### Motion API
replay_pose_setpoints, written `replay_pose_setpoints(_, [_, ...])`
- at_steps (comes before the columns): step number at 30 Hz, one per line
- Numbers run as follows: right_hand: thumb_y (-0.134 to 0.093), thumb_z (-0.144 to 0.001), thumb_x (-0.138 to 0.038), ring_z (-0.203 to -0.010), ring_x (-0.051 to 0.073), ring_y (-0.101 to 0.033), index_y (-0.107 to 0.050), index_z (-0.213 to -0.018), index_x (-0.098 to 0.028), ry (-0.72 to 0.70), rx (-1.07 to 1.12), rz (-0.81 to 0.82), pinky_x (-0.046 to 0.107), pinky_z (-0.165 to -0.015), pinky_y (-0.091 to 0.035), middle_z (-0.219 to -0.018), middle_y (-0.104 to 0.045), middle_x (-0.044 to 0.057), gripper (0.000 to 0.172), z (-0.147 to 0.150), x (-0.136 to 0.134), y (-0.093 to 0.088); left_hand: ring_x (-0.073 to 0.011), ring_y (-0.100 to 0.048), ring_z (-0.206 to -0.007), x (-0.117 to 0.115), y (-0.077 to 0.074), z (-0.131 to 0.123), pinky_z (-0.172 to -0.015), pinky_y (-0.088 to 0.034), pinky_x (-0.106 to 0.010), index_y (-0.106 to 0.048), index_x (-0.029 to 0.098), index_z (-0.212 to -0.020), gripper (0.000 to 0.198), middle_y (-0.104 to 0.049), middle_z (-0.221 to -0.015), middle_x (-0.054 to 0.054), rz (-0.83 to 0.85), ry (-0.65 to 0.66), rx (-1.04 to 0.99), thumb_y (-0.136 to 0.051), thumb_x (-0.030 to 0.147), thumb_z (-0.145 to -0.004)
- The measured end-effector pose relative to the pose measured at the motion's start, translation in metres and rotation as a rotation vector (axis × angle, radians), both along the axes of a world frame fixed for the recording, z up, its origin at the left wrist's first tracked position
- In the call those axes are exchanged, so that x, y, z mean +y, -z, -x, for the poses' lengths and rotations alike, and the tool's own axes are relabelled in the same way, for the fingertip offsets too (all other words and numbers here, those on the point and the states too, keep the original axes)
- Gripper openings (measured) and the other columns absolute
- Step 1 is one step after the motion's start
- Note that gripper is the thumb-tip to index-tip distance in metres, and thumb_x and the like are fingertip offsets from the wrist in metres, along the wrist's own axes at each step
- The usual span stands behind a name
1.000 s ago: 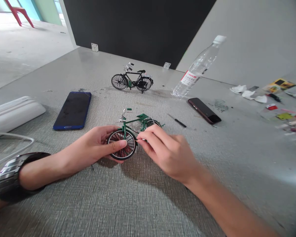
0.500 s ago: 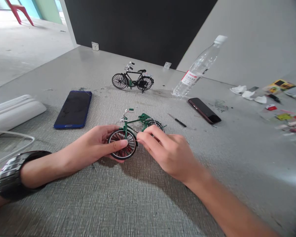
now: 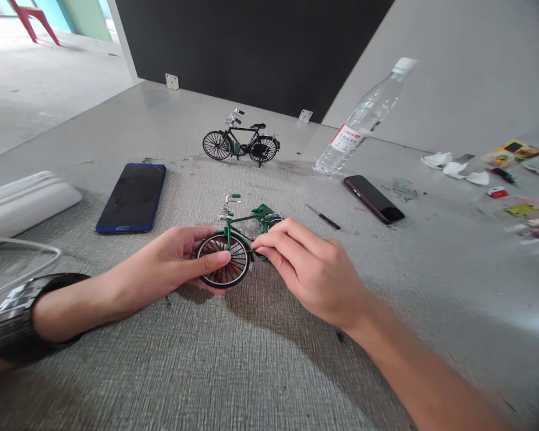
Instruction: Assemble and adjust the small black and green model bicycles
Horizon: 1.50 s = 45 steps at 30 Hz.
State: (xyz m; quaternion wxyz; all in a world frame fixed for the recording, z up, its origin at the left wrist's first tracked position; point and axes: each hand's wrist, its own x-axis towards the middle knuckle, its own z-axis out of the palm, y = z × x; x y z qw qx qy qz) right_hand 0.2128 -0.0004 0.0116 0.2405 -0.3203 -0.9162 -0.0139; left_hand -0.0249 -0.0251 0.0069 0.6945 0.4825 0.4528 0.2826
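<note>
A green model bicycle (image 3: pixel 228 236) stands on the table with its front wheel (image 3: pixel 239 270) turned toward me. My left hand (image 3: pixel 182 257) is closed around that wheel, thumb across the spokes and the other fingers behind. My right hand (image 3: pixel 317 263) is closed in a pinch just behind the front wheel, beside the frame. A thin sliver shows at its fingertips, too small to name. The right hand covers much of the bicycle's rear wheel. Farther back stands a black model bicycle (image 3: pixel 242 133) on its stand.
Left of my hands lie a blue phone (image 3: pixel 132 197) and a white device (image 3: pixel 27 200) with a cable. On the right are a small screwdriver (image 3: pixel 329 220), a dark phone (image 3: pixel 374 199), a plastic bottle (image 3: pixel 350 139) and assorted small parts (image 3: pixel 521 209).
My right hand has shifted slightly right, its pinched fingertips now a little farther from the front wheel. My left hand keeps its hold on the wheel.
</note>
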Motion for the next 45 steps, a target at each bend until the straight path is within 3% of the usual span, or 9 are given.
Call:
replay_pose_setpoints(7, [-0.053,-0.103,-0.024,-0.068,0.008,-0.062,-0.070,-0.104,-0.017,-0.025,-0.019,0.002,0.022,-0.056,-0.043,-0.094,-0.070,0.003,0.018,-0.0008,0.0006,-0.0010,-0.0198,-0.073,-0.082,0.0004,-0.0008,-0.0001,-0.065,-0.057,-0.024,-0.066,0.018,-0.113,0.035,-0.075,-0.094,-0.005,0.004,0.016,0.028,-0.075,0.035,-0.084])
replay_pose_setpoints(12, [-0.050,-0.105,-0.025,-0.066,0.007,-0.061,-0.069,-0.098,-0.017,0.002,-0.025,0.004,0.022,-0.055,-0.041,-0.092,-0.070,0.003,0.022,0.0025,-0.0020,0.0012,-0.0174,-0.071,-0.079,0.0009,-0.0026,-0.0018,-0.063,-0.056,-0.022,-0.067,0.017,-0.107,0.033,-0.074,-0.090,-0.003,-0.007,-0.004,0.022,-0.078,0.033,-0.081])
replay_pose_setpoints(25, [-0.049,-0.102,-0.018,-0.063,0.008,-0.058,-0.069,-0.109,-0.017,-0.022,-0.009,0.034,0.022,-0.055,-0.044,-0.097,-0.069,0.005,0.021,-0.0022,-0.0003,-0.0069,-0.0179,-0.071,-0.079,0.0004,-0.0031,-0.0023,-0.066,-0.058,-0.024,-0.070,0.017,-0.106,0.031,-0.075,-0.093,-0.004,0.001,-0.022,-0.006,-0.078,0.034,-0.081])
replay_pose_setpoints(32, [-0.055,-0.100,-0.018,-0.059,0.005,-0.055,-0.067,-0.110,-0.018,-0.055,-0.082,-0.105,0.021,-0.051,-0.040,-0.099,-0.069,0.003,0.016,-0.0019,-0.0018,-0.0030,-0.0186,-0.071,-0.082,0.0000,-0.0014,-0.0003,-0.073,-0.060,-0.027,-0.071,0.017,-0.109,0.030,-0.075,-0.094,-0.005,-0.014,-0.006,-0.007,-0.075,0.037,-0.086])
replay_pose_setpoints(38, [-0.053,-0.101,-0.015,-0.066,0.007,-0.061,-0.067,-0.113,-0.019,-0.042,-0.026,-0.186,0.021,-0.055,-0.042,-0.096,-0.071,0.002,0.019,0.0006,-0.0051,-0.0023,-0.0179,-0.068,-0.082,0.0002,-0.0067,-0.0040,-0.073,-0.061,-0.028,-0.073,0.016,-0.104,0.026,-0.074,-0.095,-0.005,-0.032,0.006,-0.081,-0.071,0.037,-0.089])
replay_pose_setpoints(45, [-0.053,-0.101,-0.014,-0.079,0.010,-0.069,-0.067,-0.116,-0.020,0.008,0.044,-0.212,0.021,-0.063,-0.048,-0.102,-0.075,0.004,0.022,0.0011,-0.0071,-0.0033,-0.0200,-0.070,-0.075,-0.0024,-0.0080,-0.0051,-0.067,-0.061,-0.031,-0.064,0.018,-0.124,0.045,-0.073,-0.089,-0.005,-0.152,-0.051,0.029,-0.071,0.044,-0.088])
